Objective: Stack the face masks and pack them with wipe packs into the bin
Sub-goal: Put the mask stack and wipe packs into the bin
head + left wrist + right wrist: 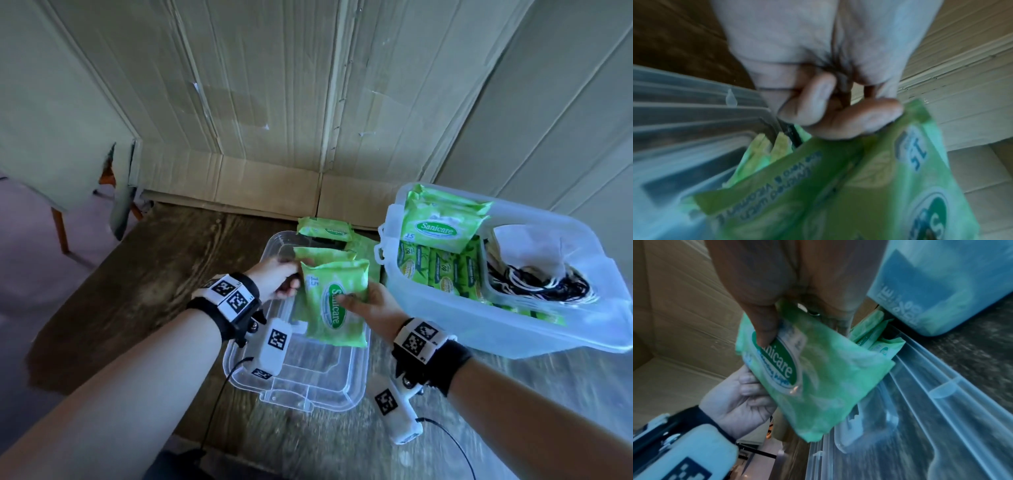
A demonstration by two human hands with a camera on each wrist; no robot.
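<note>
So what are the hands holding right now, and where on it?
Both hold wipe packs. The right hand pinches the front wipe pack at its right side, thumb on the logo. The left hand grips the pack behind by its left edge.

Head view high, facing down over table (137, 274), both wrist views close along fingers, all sharing green wipe pack (334, 301)

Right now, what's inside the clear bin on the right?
The bin holds green wipe packs, some flat on top, others upright below, beside a pile of face masks with black and white ear loops. Whatever lies beneath them is covered.
</note>
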